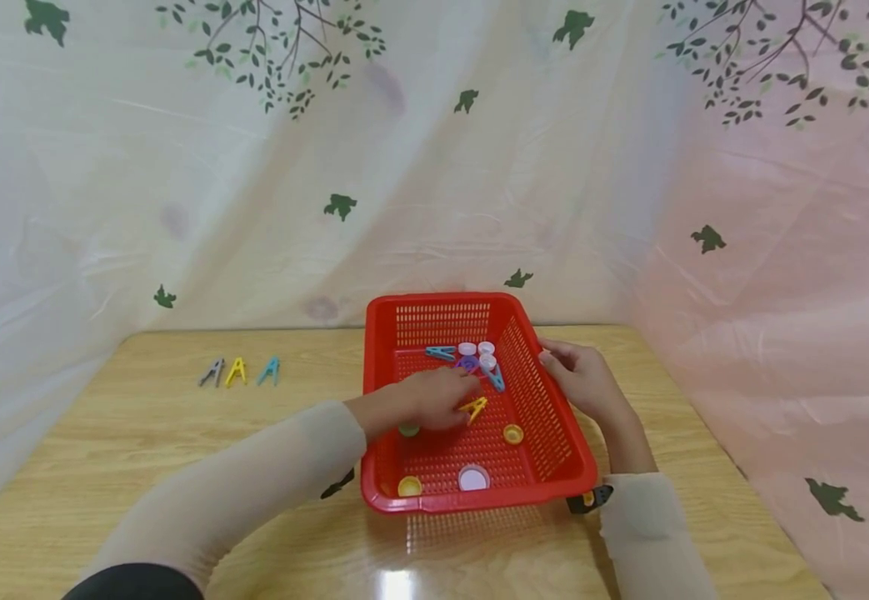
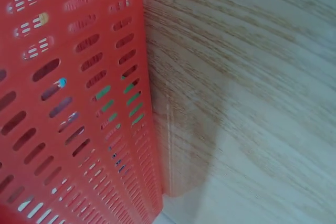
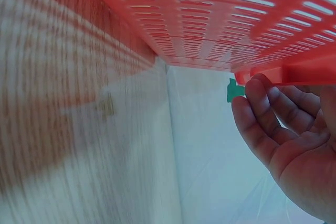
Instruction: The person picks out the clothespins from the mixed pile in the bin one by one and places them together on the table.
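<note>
Far left on the tabletop (image 1: 142,433) I see three clips (image 1: 237,365). My left hand (image 1: 434,398) reaches into the basket (image 1: 479,501) at a yellow clip (image 1: 476,407); whether it pinches it, I can't tell. I'd lift straight up, clear of the rim. Rightmost, my right hand (image 1: 582,381) grips the basket's side; I'd hold steady there.

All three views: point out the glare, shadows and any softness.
Head view: white glare on the pale wooden table, in front of the red perforated plastic basket; left wrist view: hazy, a soft-edged shadow on the table beside the basket; right wrist view: reddish shade on the table, the right hand darkened against the pale backdrop sheet.
</note>
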A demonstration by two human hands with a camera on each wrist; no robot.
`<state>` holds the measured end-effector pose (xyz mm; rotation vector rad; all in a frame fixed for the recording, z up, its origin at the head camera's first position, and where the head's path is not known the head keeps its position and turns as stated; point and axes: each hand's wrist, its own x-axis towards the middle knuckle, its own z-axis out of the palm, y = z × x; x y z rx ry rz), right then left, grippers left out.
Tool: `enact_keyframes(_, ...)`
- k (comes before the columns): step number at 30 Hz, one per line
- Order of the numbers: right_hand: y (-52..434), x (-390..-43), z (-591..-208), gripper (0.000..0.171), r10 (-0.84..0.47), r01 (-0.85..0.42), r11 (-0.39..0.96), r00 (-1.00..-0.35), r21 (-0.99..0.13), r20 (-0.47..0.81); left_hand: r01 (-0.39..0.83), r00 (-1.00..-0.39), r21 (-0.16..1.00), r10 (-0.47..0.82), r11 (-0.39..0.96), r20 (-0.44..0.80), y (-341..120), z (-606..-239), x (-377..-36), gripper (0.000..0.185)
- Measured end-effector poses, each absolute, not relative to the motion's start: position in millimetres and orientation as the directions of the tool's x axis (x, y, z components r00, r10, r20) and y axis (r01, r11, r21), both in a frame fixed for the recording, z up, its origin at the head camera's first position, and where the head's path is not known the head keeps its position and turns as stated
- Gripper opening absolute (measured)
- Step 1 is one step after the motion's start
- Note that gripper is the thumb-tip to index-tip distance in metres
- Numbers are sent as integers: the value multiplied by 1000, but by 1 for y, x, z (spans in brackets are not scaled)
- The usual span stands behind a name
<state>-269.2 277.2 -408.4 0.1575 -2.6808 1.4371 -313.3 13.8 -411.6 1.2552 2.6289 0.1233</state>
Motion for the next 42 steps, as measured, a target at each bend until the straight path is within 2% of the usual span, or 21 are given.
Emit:
enact_keyframes(4, 276, -269, -409, 48, -44, -134, 553, -990, -822, 131, 709, -670, 139, 723, 691, -170, 16, -414, -315, 50)
enact_keyframes(12, 276, -269, -408, 48, -40, -122, 551, -992, -826, 120, 670, -713, 63, 665, 739, -223, 18, -416, -314, 49)
enact_keyframes(16, 277, -268, -408, 48, -36, -122, 557, -992, -821, 123, 673, -706, 76, 669, 736, -230, 19, -416, -313, 47)
enact_keyframes(23, 277, -268, -409, 48, -35, -124, 561, -991, -818, 126, 718, -672, 68, 715, 693, -193, 16, -414, -312, 21)
enact_keyframes(28, 277, -269, -409, 48, -38, -134, 565, -990, -814, 137, 733, -664, 48, 729, 678, -167, 16, -414, -313, 11)
enact_keyframes(32, 276, -269, -409, 47, -42, -139, 563, -989, -815, 141, 731, -663, 79, 732, 678, -156, 15, -415, -315, 13)
enact_keyframes(37, 276, -268, -409, 47, -39, -135, 565, -990, -814, 137, 722, -644, 179, 744, 668, -179, 16, -416, -316, 20)
enact_keyframes(42, 276, -269, -409, 47, -38, -132, 565, -990, -814, 134, 741, -619, 174, 759, 649, -201, 16, -415, -317, 21)
